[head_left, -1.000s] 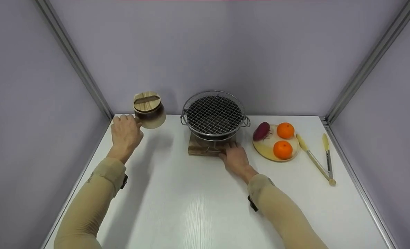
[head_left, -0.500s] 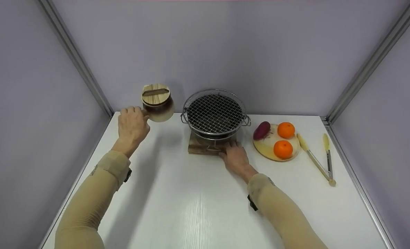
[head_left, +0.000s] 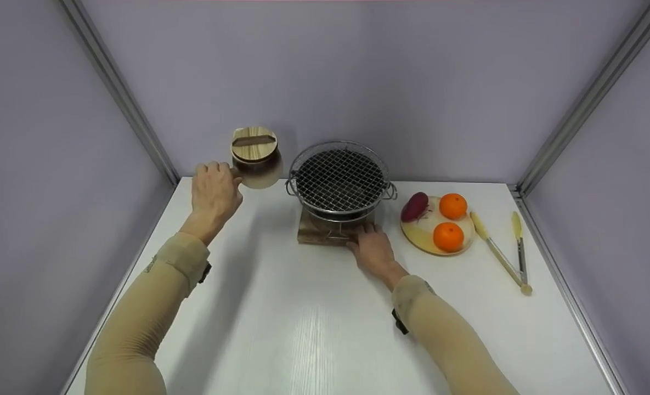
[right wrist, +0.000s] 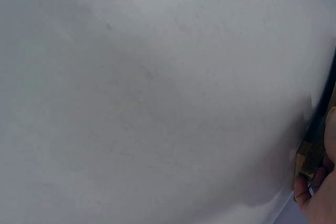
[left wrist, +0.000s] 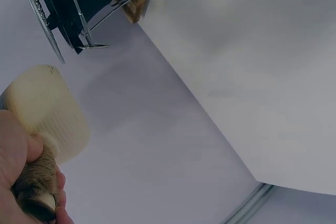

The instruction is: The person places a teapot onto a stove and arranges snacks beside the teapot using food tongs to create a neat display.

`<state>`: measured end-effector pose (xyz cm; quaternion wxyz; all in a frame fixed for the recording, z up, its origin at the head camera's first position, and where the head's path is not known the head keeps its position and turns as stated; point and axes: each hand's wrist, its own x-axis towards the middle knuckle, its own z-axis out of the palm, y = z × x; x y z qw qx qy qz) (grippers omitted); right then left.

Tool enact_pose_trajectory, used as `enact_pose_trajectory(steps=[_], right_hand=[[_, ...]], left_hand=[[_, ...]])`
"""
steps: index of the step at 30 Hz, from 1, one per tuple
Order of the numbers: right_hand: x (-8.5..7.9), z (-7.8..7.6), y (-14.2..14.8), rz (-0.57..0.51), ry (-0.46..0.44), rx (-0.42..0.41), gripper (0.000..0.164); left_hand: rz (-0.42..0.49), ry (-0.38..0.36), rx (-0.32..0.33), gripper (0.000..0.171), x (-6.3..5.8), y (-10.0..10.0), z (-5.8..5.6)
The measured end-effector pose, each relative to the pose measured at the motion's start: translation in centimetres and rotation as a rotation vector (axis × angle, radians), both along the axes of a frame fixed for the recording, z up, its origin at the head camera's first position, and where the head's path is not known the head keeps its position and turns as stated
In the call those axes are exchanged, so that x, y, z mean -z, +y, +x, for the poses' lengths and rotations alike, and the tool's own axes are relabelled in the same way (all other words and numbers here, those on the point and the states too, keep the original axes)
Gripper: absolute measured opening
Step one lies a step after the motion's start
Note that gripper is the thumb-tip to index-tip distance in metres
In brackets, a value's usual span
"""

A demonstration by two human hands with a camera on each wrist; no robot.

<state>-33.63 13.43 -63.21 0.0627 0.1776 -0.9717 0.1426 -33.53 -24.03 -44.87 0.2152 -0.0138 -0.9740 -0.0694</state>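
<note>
My left hand [head_left: 215, 192] grips the side handle [left wrist: 38, 179] of a small brown-and-cream pot [head_left: 263, 174], and the handle looks wrapped in cord. The pot hangs above the table's back left, its wooden lid [head_left: 254, 144] on top. To its right stands a round tabletop grill with a wire mesh [head_left: 340, 181] and two wire side handles. A wooden base [head_left: 316, 231] lies under the grill. My right hand [head_left: 376, 252] holds the front right part of that base, thumb at its front edge; some fingers are hidden in the right wrist view.
A round plate [head_left: 424, 240] on the right carries two oranges [head_left: 448, 237] and a purple sweet potato [head_left: 414, 207]. Farther right lie spread tongs [head_left: 503, 258] with yellowish tips. Grey walls [head_left: 325, 71] close off the white table [head_left: 281, 329] at the back and sides.
My left hand has carried the lidded pot up and to the right, closer to the grill. My right hand stays on the wooden base.
</note>
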Motion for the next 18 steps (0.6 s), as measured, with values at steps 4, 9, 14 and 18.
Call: enact_pose_trajectory(steps=[4, 9, 14, 18], right_hand=[[0.1, -0.1, 0.0, 0.002, -0.014, 0.010, 0.059], [0.1, -0.3, 0.1, 0.004, -0.017, 0.017, 0.061], [0.2, -0.4, 0.1, -0.010, -0.020, 0.015, 0.062], [0.3, -0.5, 0.1, -0.026, -0.029, 0.017, 0.063]], left_hand=[[-0.009, -0.002, 0.014, 0.038, -0.5, 0.5, -0.3], [-0.009, -0.019, 0.021, 0.038, -1.2, 1.2, -0.8], [0.001, -0.042, 0.021, 0.039, -1.8, 2.0, -1.4], [-0.011, -0.049, 0.027, 0.039, -2.0, 2.6, -1.8]])
